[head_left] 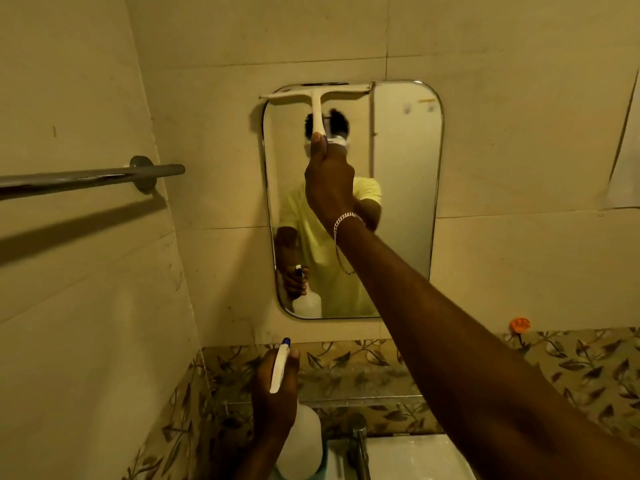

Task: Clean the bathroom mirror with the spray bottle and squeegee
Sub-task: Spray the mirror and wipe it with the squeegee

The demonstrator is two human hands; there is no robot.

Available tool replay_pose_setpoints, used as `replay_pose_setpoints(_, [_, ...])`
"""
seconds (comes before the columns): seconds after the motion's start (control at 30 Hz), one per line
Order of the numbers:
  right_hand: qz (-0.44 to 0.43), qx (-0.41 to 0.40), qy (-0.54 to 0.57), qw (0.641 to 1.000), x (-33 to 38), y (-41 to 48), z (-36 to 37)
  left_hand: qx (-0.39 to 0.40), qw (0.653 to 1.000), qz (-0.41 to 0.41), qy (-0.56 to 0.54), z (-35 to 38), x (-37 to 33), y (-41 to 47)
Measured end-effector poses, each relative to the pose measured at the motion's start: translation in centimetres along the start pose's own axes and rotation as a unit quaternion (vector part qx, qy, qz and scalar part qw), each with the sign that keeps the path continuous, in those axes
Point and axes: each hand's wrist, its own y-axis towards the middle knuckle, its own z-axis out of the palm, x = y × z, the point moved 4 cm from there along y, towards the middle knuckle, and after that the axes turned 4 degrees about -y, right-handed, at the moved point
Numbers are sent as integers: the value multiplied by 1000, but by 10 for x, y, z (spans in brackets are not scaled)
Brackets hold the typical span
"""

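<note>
A tall mirror [405, 188] with rounded corners hangs on the tiled wall ahead. My right hand [329, 181] grips the handle of a white squeegee [316, 98], arm stretched up. Its blade lies across the mirror's top left edge, pressed on the glass. Low at the centre, my left hand [275, 396] holds a white spray bottle [301, 441] by the neck, its blue-tipped nozzle pointing up toward the wall below the mirror. The mirror reflects a person in a yellow shirt holding the same bottle.
A metal towel bar [90, 178] sticks out from the left wall at shoulder height. A tap [360, 441] and the sink [415, 455] sit below, right of the bottle. A leaf-patterned tile band [571, 362] runs under the mirror, with an orange hook [519, 324] to the right.
</note>
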Motion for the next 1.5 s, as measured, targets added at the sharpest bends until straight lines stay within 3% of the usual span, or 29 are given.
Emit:
replay_pose_setpoints(0.3, [70,37,14,997,-157,-157,30,-18,1000,-17,-10,-13,12,0])
replay_pose_setpoints(0.47, [208,73,-36,975,-246,-251,36,-1,999,40,16,-17,8,-2])
replay_pose_setpoints(0.63, [324,71,-46,942,-292,-307,23,-20,998,28,50,-20,16,-9])
replay_pose_setpoints(0.7, [318,66,-45,945,-283,-304,12,-17,998,28,54,-20,17,-9])
replay_pose_setpoints(0.8, [224,42,-23,973,-232,-267,-9,-8,999,18,51,-18,14,-5])
replay_pose_setpoints(1.07, [0,-12,29,1000,-32,-61,-51,-8,1000,-20,12,-1,16,-4])
replay_pose_setpoints(1.27, [31,-2,0,1000,21,-2,-35,20,1000,4,-4,6,4,-10])
replay_pose_setpoints(1.37, [37,1,-41,998,2,-13,-24,18,1000,1,-4,3,9,-7])
replay_pose_setpoints(1.5, [75,3,11,997,-61,-68,-12,14,1000,2,26,0,20,0])
